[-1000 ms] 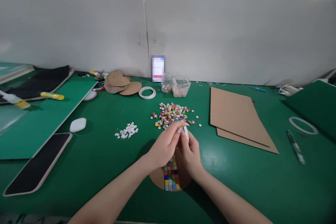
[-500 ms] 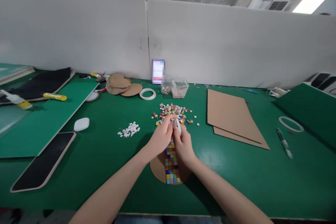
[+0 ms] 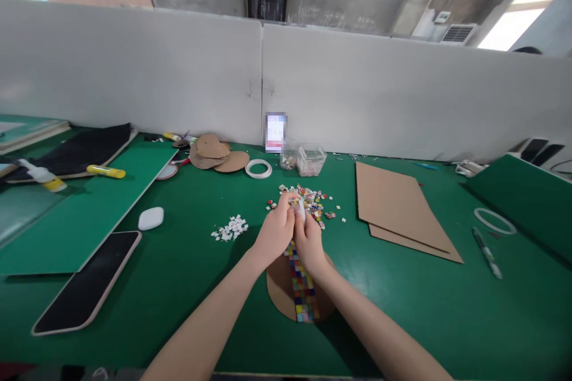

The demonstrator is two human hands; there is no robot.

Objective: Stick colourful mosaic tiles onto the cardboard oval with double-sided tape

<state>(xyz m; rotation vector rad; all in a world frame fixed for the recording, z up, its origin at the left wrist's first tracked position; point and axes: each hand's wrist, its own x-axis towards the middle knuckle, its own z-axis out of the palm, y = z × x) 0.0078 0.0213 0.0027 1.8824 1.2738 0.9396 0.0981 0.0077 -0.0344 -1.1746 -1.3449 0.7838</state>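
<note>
Both hands meet over the mosaic. My left hand (image 3: 276,228) has its fingers bent and pinched together at the top of a thin white roll of tape (image 3: 301,210), seen edge-on. My right hand (image 3: 310,242) grips the same roll from the right, with thumb and fingers closed. Exactly what the left fingertips pinch is partly hidden. Beneath the hands lies a round cardboard disc (image 3: 280,289), with a strip of colourful mosaic tiles (image 3: 304,290) running down its middle. Loose coloured tiles (image 3: 316,196) are heaped just beyond the fingers.
White paper scraps (image 3: 230,228) and a white case (image 3: 151,218) lie left, near a dark phone-shaped tray (image 3: 89,286). Behind are cardboard discs (image 3: 210,152), a white tape ring (image 3: 258,168) and a clear box (image 3: 311,161). Cardboard sheets (image 3: 397,202) and a pen (image 3: 487,253) lie right.
The head view has shifted, so the scene sits lower and slightly to the right. Both hands stay together on the white roll, which now appears narrower and more upright.
</note>
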